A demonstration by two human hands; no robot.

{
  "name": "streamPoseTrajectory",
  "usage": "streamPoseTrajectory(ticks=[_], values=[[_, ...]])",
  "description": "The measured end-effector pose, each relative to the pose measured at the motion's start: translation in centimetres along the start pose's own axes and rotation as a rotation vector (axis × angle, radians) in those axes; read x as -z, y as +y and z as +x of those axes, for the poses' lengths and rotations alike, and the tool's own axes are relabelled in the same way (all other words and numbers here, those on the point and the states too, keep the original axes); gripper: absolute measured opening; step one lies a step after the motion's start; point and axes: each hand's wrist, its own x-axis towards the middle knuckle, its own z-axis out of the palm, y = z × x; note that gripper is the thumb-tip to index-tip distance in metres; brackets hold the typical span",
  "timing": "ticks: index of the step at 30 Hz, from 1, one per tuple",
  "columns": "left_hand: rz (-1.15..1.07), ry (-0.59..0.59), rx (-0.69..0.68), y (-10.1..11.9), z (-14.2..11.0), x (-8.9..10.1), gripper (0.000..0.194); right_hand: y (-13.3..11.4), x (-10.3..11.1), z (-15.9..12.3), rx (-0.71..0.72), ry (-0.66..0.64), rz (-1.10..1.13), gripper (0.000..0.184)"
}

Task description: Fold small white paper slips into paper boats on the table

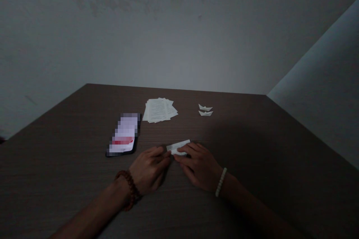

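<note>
White folded paper (pixel 178 145) is on the dark wood-grain counter (pixel 84 130), head view, right in front of me, between and just beyond my hands. It's a narrow piece, crease running lengthwise, right end angled slightly away from me. My left hand (pixel 149 170) is at its left end, fingers bunched, fingertips at the near left corner; can't tell if they're pinching it or just resting there. My right hand (pixel 199 165) reaches over the right half, fingers bent onto the paper, thumb at the near edge; contact is clear, pinch vs. press I can't tell. Hands are close together, fingertips nearly meeting. Brown bead bracelet (pixel 130 190) on left wrist, pale bead bracelet (pixel 221 182) on right. Phone (pixel 126 129) lies left of the paper, beyond my left hand, screen lit but pixelated, red band toward the near end. Fanned stack of printed sheets (pixel 159 110) sits farther back, right of the phone. Two small white paper boats, far one (pixel 205 108) and near one (pixel 206 113), sit right of the stack, one just behind the other. Grey stained wall (pixel 179 52) behind.
</note>
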Motion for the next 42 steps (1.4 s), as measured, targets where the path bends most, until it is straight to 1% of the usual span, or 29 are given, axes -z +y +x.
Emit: streamPoseTrajectory(ticks=[2, 4, 10, 14, 17, 27, 33, 39, 42], values=[[-0.037, -0.012, -0.032, 0.19, 0.16, 0.17, 0.026, -0.05, 0.05, 0.02, -0.004, 0.000, -0.001, 0.030], [-0.051, -0.013, -0.034, 0.23, 0.26, 0.31, 0.026, -0.04, 0.03, 0.04, -0.003, 0.000, -0.002, 0.029], [0.048, -0.022, 0.051, 0.19, 0.32, 0.16, 0.025, -0.03, -0.06, 0.08, -0.010, 0.003, -0.008, 0.031], [0.097, 0.011, 0.044, 0.62, 0.41, -0.03, 0.021, -0.19, 0.13, 0.11, -0.014, -0.016, -0.008, 0.031], [0.121, 0.032, 0.040, 0.80, 0.35, -0.07, 0.018, -0.22, 0.16, 0.12, -0.015, -0.006, -0.007, 0.029], [-0.008, -0.019, -0.012, 0.71, 0.33, -0.04, 0.024, -0.20, 0.23, 0.24, -0.013, 0.007, 0.009, 0.028], [0.022, -0.015, 0.066, 0.36, 0.07, -0.03, 0.027, 0.22, -0.11, 0.10, -0.018, 0.036, 0.059, 0.025], [0.058, -0.010, 0.142, 0.29, 0.32, -0.14, 0.033, 0.21, -0.18, 0.19, -0.025, 0.063, 0.106, 0.028], [0.052, -0.007, 0.153, 0.40, 0.50, -0.16, 0.034, 0.15, -0.34, 0.27, -0.026, 0.064, 0.090, 0.027]])
